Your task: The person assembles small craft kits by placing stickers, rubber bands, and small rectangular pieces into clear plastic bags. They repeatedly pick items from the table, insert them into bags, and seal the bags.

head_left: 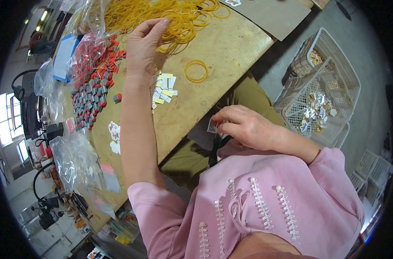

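Above rubber bands [170, 17], left hand [141, 47] (perhaps pinching)

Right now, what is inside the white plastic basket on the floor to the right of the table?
The white basket holds small shiny foil-like packets heaped at its near end. A second mesh tray with brownish pieces sits behind. What lies under the packets is covered.

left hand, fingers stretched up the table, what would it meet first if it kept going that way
Most likely the heap of yellow rubber bands: the left hand already has its fingertips at the heap's near edge. Whether they touch is unclear, since depth is hard to judge.
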Demonstrator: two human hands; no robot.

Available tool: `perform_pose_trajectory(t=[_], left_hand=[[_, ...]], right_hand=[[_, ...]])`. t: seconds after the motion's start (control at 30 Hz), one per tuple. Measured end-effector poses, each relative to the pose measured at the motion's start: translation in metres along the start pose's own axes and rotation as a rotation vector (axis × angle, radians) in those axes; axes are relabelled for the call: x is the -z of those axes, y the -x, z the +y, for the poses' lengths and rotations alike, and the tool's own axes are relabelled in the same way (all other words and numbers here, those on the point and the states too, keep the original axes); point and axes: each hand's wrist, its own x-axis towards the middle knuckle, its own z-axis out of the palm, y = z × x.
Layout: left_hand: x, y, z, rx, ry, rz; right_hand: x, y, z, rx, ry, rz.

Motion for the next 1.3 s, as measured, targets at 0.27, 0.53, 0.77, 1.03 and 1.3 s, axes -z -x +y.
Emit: perform_pose_trajectory(t=[0.27, 0.53, 0.77, 1.03, 1.3], left_hand=[[0.020, 0.010, 0.005, 0.068, 0.087, 0.051], [0.010, 0.056, 0.005, -0.264, -0.535, 0.066], [-0.024, 0.117, -0.008, -0.331, -0.913, -0.171], [-0.033, 0.133, 0.007, -0.147, -0.896, -0.299], [-0.027, 0.143, 0.004, -0.109, -0.852, -0.300]], right_hand=[[0.000, -0.004, -0.003, 0.006, 0.006, -0.021], [-0.002, -0.004, -0.003, 0.038, 0.029, -0.011], [-0.002, -0.006, -0.008, 0.030, 0.021, -0.051], [-0.007, -0.006, -0.008, 0.048, 0.024, -0.057], [-0.008, 0.002, -0.008, 0.032, 0.068, -0.082]])
